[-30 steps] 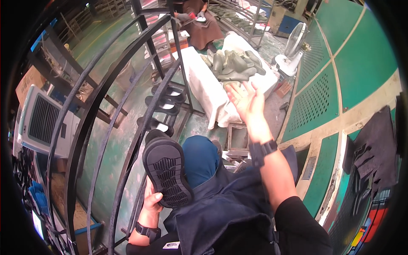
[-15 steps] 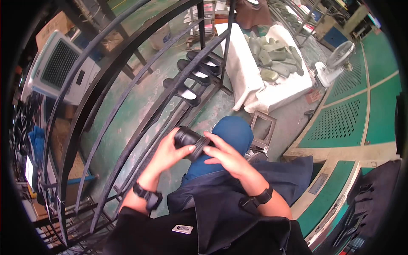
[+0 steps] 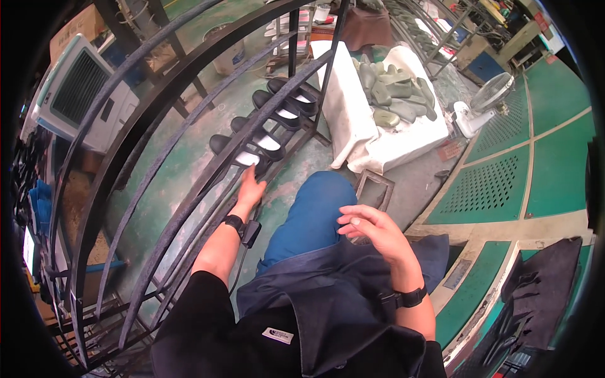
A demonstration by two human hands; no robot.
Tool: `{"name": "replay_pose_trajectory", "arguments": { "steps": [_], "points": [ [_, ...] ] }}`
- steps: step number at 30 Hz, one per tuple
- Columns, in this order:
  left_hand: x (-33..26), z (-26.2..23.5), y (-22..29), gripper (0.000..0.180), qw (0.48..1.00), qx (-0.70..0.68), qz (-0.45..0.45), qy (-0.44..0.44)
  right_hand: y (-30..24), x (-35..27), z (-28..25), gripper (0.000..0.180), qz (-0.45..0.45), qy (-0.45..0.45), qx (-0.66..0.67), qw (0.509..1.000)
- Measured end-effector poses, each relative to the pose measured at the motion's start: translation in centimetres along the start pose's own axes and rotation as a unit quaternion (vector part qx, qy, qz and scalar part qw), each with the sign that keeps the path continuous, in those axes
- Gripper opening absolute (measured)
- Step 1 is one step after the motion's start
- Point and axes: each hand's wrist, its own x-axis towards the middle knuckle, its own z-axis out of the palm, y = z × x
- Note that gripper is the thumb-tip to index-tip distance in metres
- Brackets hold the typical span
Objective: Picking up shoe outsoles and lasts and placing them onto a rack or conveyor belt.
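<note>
Shifted onto the rack (image 3: pixel 293 50), the black slip-on shoe (image 3: pixel 247 159) aligns with three others (image 3: pixel 287 114), probably steadied by the left hand (image 3: pixel 251 191), grip unclear; right hand (image 3: pixel 383 234) loosely half-curled, empty.

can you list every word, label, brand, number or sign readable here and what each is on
I won't copy any wording out, so here is where it stands:
White label on the wearer's black shirt: a dark mark with tiny lettering, not quoted.
Cardboard box at upper left: faint print, too blurred to read.
Black shoes on the rack: no lettering I can make out.
</note>
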Motion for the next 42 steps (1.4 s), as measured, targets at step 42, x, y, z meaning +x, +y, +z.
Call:
{"name": "replay_pose_trajectory", "arguments": {
  "steps": [42],
  "points": [
    [-3.8, -3.4, 25.5, 0.032, 0.955, -0.095, 0.243, -0.138, 0.3, -42.3, -21.5, 0.040, -0.057, 0.532, -0.075, 0.842]
  ]
}}
